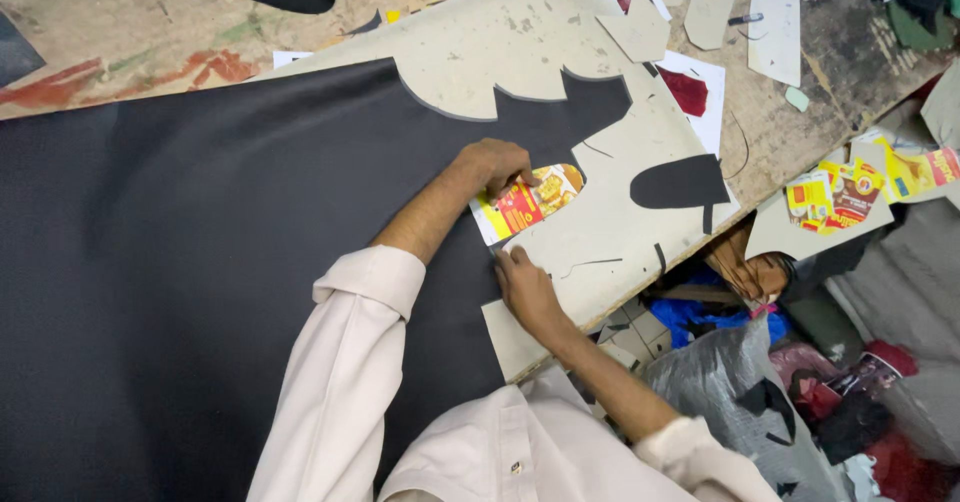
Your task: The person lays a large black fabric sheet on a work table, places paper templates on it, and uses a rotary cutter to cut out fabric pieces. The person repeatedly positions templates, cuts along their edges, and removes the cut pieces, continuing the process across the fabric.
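Black sheet (200, 262), red-yellow printed card (525, 202) (glossy), beige board (620, 232)

A paint-stained wooden worktable (140, 32) stands above tiled floor (640, 334) heaped with bags.

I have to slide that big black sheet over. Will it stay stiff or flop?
The black sheet lies flat and drapes over the table, so it is probably floppy. Its matte surface likely grips rather than slips. The left hand presses a printed card template on it.
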